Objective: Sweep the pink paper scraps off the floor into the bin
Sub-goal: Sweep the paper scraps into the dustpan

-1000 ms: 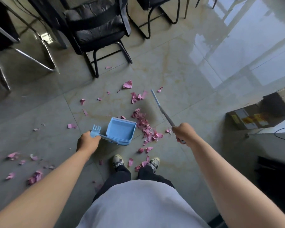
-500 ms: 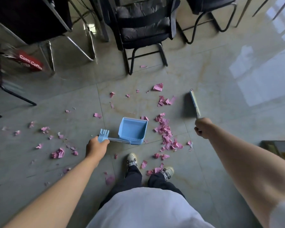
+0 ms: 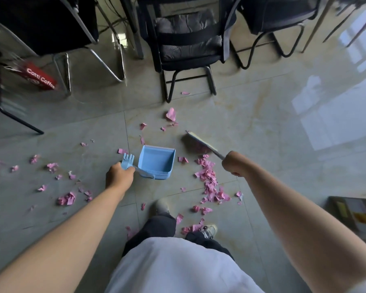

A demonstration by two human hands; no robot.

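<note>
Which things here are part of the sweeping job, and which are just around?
Job: dustpan, broom, pink scraps, left hand, right hand.
Around: black chair, red coffee bag, cardboard box.

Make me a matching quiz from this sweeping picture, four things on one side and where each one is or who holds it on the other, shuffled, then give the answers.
Things:
1. dustpan
2. broom
3. red coffee bag
4. biggest line of pink scraps

Places:
A. on the floor between dustpan and right arm
B. handle in the left hand
C. handle in the right hand
D. far left, under a chair

Pairs: 1-B, 2-C, 3-D, 4-A
</note>
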